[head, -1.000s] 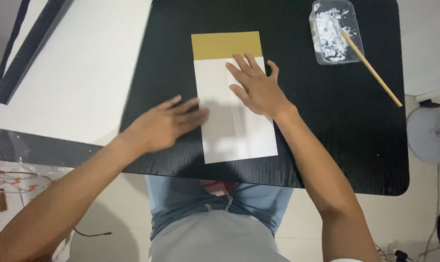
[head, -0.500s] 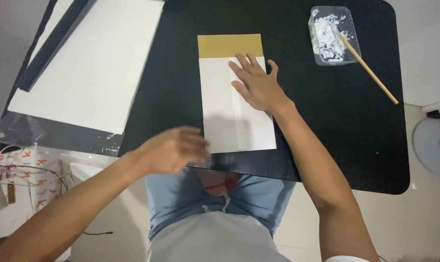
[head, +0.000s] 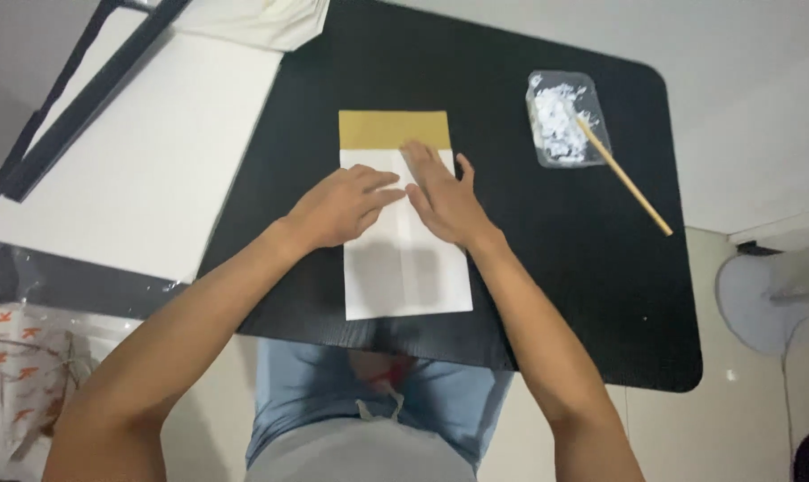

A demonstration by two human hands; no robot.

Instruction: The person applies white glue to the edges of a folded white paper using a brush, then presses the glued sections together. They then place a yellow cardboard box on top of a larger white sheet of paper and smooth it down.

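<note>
Got my left hand and right hand both spread flat, holding nothing, on the white folded paper sheet with its tan top strip.

A black table with rounded corners stands on a pale floor, evenly lit.

Clear plastic packet, white bits inside, on black table, upper right.

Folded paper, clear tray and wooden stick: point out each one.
folded paper (head: 409,277), head view, on its bare white lower half.
clear tray (head: 561,120), head view, on the white bits inside it.
wooden stick (head: 632,183), head view, on its middle.
</note>
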